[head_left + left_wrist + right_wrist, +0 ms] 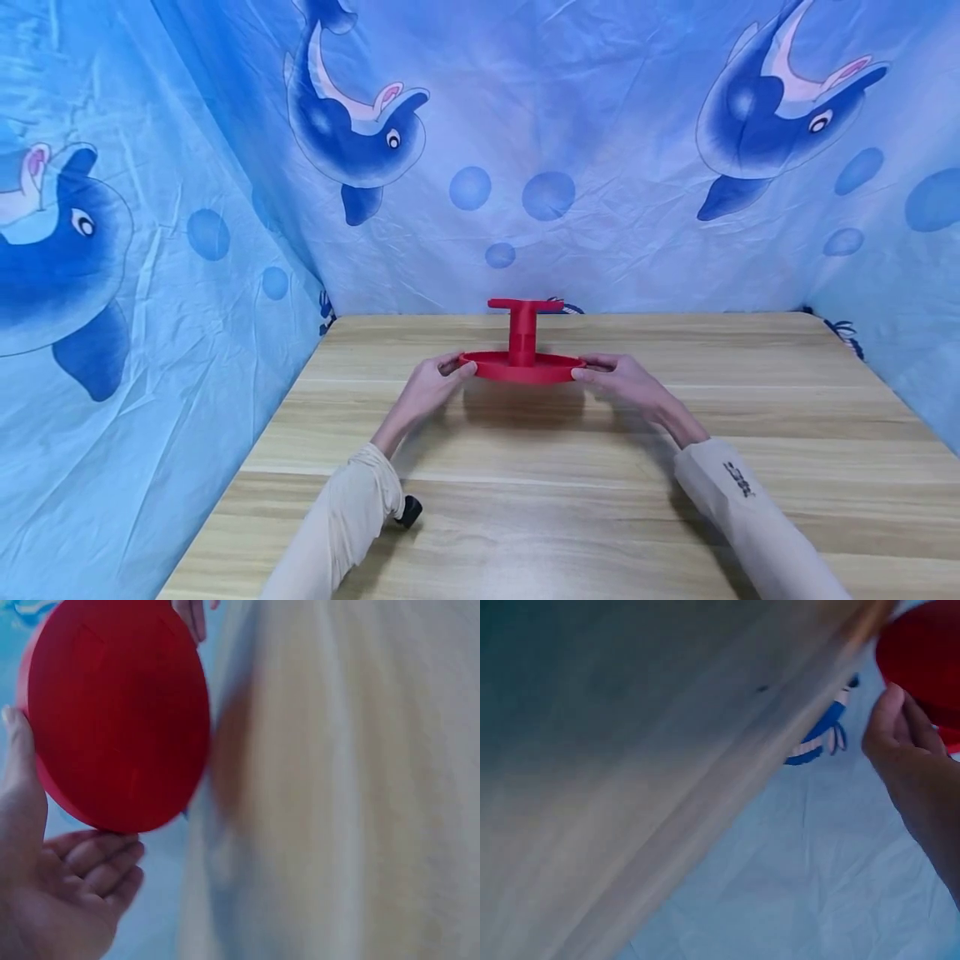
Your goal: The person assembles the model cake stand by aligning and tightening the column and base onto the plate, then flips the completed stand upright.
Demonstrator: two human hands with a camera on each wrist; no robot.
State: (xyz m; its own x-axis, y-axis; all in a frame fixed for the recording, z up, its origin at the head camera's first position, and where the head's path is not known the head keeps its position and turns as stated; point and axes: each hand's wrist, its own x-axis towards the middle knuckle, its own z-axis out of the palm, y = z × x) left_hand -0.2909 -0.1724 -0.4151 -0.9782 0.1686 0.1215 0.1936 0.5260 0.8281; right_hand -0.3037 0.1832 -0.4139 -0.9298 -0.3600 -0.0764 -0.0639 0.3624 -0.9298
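Note:
A red round tray (522,376) with a low rim is held level above the wooden table, and its shadow falls on the wood below. From its middle rises a thick red post (522,337) topped by a flat crosspiece (526,304). My left hand (432,387) grips the tray's left edge, thumb at the near side of the rim and fingers behind. At the opposite edge my right hand (632,383) holds it the same way. The left wrist view shows the tray's smooth flat underside (120,720); in the right wrist view only part of the tray (926,660) appears.
The wooden table (517,517) reaches back to a blue dolphin-print cloth (615,250) hung on the far side and both flanks. A small black object (408,512) sticks out at the left sleeve's cuff.

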